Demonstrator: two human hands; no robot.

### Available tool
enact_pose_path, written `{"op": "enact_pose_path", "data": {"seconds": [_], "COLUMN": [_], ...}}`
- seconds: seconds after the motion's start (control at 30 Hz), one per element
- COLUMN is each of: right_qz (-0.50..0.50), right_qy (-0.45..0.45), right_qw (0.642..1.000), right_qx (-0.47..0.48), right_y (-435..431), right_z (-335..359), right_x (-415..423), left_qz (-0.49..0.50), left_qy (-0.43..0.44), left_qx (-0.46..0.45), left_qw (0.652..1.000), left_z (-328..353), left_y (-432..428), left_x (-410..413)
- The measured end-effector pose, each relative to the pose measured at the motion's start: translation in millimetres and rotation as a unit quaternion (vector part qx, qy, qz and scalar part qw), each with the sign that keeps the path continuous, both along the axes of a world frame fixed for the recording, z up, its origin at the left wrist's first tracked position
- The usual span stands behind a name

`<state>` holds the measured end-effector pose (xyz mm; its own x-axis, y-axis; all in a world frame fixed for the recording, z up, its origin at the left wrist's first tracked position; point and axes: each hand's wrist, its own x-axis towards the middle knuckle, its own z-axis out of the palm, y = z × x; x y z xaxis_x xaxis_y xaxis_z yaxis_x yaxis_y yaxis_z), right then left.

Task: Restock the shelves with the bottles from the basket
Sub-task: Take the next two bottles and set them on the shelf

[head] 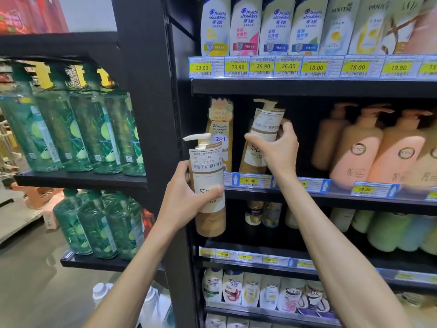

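Bottles occupy both hands. The right hand [281,150] is curled round a brown pump bottle [264,129] already at the middle shelf [331,194]. Its base is near the shelf front and its neck leans to the right, just beside a gold bottle [220,131] on its left. The left hand [186,197] grips a matching bottle [209,176] upright, lower and further left, still outside the shelf by the black post [146,91]. A dark open slot lies right of the tilted bottle, before the peach bottles [354,150]. The right hand is therefore nearer; its bottle likely needs standing straight first, then the left one must travel up and rightward. The basket is out of view.
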<state>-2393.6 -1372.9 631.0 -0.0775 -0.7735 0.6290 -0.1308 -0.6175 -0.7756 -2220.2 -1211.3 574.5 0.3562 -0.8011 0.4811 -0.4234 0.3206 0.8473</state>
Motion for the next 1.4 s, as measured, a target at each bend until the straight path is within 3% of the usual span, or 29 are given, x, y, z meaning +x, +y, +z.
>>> {"op": "enact_pose_path", "data": {"seconds": [0.47, 0.73, 1.4], "right_qz": [0.066, 0.072, 0.072], "right_qy": [0.114, 0.291, 0.271], "right_qw": [0.991, 0.951, 0.958], "right_qx": [0.027, 0.076, 0.051], "right_y": [-5.4, -18.6, -19.5], "right_z": [-3.3, -14.3, -22.9], "right_x": [-5.4, -31.9, -13.5], "left_qz": [0.003, 0.008, 0.024], "left_qy": [0.0, 0.002, 0.008], "left_qx": [0.001, 0.003, 0.019], "left_qw": [1.0, 1.0, 1.0], "left_z": [-3.6, -6.4, -16.2], "left_y": [4.5, 5.8, 3.0], "left_x": [1.0, 0.5, -10.9]}}
